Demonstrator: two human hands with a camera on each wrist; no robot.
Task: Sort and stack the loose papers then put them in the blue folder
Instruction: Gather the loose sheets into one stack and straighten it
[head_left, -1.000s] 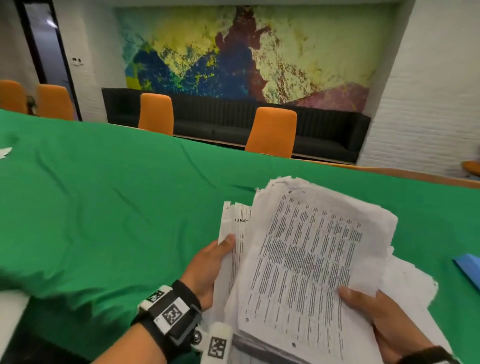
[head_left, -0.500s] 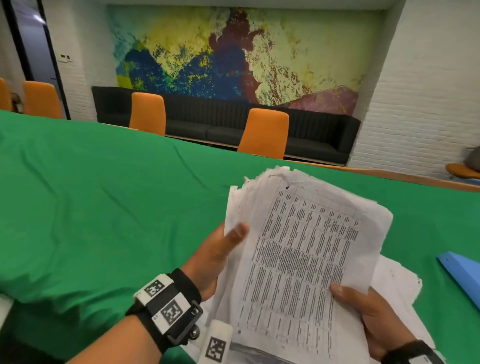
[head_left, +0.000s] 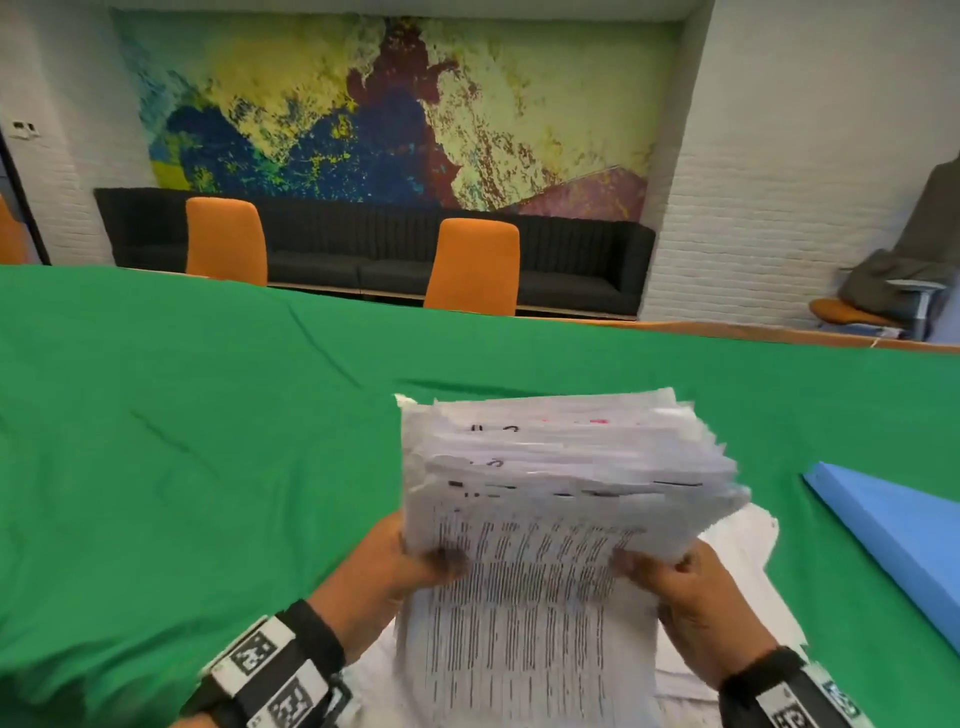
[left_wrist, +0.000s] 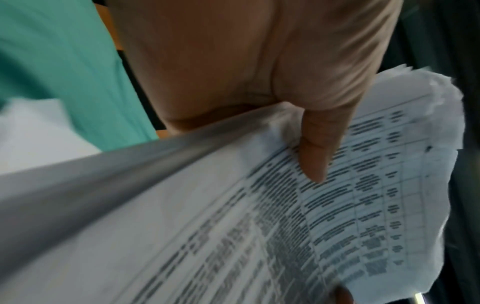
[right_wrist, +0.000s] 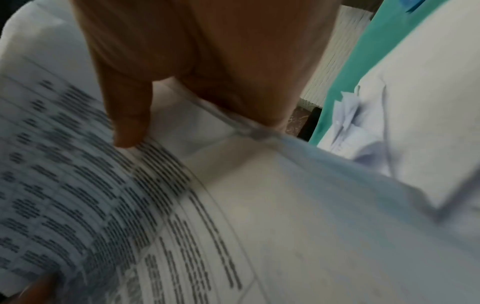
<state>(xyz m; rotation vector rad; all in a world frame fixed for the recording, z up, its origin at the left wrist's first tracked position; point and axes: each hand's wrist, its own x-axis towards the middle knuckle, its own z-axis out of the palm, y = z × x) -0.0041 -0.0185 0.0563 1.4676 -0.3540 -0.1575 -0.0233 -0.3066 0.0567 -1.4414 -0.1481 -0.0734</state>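
A thick stack of printed papers (head_left: 545, 519) is held upright over the green table, its ragged top edges fanned toward me. My left hand (head_left: 405, 561) grips its left edge, thumb on the printed front sheet (left_wrist: 337, 205). My right hand (head_left: 670, 577) grips the right edge, thumb (right_wrist: 130, 123) pressing the same sheet (right_wrist: 103, 205). More loose white sheets (head_left: 748, 561) lie flat under and behind the stack. The blue folder (head_left: 893, 530) lies on the cloth at the far right, apart from both hands.
The green tablecloth (head_left: 182, 441) stretches wide to the left and ahead. Orange chairs (head_left: 472, 265) and a black sofa (head_left: 322, 249) stand beyond the table's far edge. Loose crumpled sheets (right_wrist: 363, 133) show in the right wrist view.
The stack has been tipped up from lying slanted to standing on edge. Both hands have shifted up to grip its sides, and the view has turned right, showing more of the blue folder.
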